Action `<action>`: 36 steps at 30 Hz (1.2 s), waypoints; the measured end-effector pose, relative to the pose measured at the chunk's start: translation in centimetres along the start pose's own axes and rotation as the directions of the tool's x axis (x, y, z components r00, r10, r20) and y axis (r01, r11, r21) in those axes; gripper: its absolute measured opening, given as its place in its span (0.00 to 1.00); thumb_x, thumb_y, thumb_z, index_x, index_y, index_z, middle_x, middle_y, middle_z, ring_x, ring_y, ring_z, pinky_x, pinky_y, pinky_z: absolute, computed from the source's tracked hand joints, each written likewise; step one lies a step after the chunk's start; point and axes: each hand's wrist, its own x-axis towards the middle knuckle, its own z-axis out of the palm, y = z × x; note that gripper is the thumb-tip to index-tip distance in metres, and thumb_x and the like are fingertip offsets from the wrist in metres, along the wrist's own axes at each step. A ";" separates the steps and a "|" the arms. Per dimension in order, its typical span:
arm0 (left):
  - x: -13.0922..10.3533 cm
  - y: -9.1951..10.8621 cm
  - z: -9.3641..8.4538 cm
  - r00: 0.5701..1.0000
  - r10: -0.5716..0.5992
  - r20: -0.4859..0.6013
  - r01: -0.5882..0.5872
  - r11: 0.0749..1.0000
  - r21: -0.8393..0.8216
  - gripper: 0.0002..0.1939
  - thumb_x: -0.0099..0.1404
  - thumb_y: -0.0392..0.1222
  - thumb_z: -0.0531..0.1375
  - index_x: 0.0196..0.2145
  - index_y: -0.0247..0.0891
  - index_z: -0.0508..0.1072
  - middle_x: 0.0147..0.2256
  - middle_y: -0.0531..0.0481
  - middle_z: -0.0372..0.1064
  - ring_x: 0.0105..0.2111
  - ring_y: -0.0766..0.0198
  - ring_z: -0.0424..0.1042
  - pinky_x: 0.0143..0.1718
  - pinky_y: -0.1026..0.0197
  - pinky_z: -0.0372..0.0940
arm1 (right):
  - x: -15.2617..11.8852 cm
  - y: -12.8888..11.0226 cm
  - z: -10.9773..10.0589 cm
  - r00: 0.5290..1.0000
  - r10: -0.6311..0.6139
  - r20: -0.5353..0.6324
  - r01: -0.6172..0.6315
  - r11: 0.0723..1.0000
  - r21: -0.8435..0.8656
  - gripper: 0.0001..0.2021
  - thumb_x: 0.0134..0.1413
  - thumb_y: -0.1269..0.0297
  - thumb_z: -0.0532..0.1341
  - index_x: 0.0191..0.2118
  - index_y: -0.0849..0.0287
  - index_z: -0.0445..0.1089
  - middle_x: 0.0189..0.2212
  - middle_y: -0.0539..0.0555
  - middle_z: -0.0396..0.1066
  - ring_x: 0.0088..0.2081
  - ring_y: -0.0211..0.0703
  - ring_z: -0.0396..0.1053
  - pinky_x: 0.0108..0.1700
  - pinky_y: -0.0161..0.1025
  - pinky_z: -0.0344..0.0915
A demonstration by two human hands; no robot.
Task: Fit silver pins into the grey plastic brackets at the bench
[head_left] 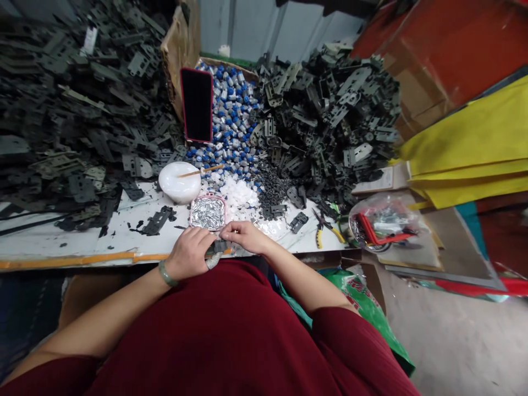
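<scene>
At the front edge of the white table, my left hand is closed around a dark grey metal bracket, its thumb wrapped in a pale covering. My right hand pinches at the bracket's far end; anything tiny between those fingertips is too small to make out. Just beyond the hands sits a pink-rimmed tray of small silver metal pins. Behind it stands a white bowl with a wooden stick across it. White plastic pieces lie heaped to the right of the tray.
Heaps of dark brackets rise at left and right. Between them are blue-and-white cylinders and a propped phone. Small black parts, yellow-handled pliers and a bagged red item lie to the right.
</scene>
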 end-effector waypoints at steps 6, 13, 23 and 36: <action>0.0 -0.3 -0.2 0.998 0.053 0.018 -0.054 0.998 0.012 0.09 0.62 0.42 0.54 0.28 0.36 0.71 0.25 0.45 0.64 0.29 0.57 0.61 0.31 0.54 0.53 | -0.1 0.0 0.7 0.999 0.046 -0.027 -0.047 0.999 -0.023 0.16 0.46 0.52 0.64 0.28 0.62 0.69 0.25 0.47 0.68 0.29 0.34 0.62 0.36 0.34 0.61; 0.0 -0.4 -0.2 0.991 0.131 0.041 -0.131 0.991 -0.003 0.07 0.61 0.36 0.54 0.26 0.37 0.69 0.25 0.47 0.62 0.28 0.58 0.60 0.31 0.55 0.52 | -0.7 -0.5 1.7 0.997 0.030 -0.069 -0.043 0.981 -0.191 0.07 0.51 0.63 0.60 0.27 0.61 0.67 0.24 0.46 0.65 0.29 0.34 0.60 0.37 0.33 0.59; 0.4 -0.2 -1.4 1.000 0.022 -0.005 -0.023 0.951 -0.308 0.04 0.59 0.39 0.57 0.29 0.38 0.68 0.26 0.49 0.65 0.28 0.61 0.63 0.32 0.58 0.57 | -0.9 0.7 1.7 0.989 0.081 0.121 -0.109 0.962 0.249 0.22 0.40 0.45 0.67 0.29 0.62 0.68 0.25 0.47 0.65 0.28 0.34 0.60 0.35 0.34 0.59; 0.3 0.0 -1.7 0.987 0.150 -0.050 -0.157 0.958 -0.239 0.07 0.63 0.43 0.52 0.34 0.38 0.66 0.27 0.46 0.67 0.28 0.58 0.65 0.29 0.56 0.59 | -1.8 -3.2 0.6 0.811 -0.419 0.408 0.579 0.468 -0.668 0.30 0.55 0.35 0.45 0.34 0.61 0.63 0.32 0.58 0.65 0.35 0.45 0.60 0.40 0.43 0.58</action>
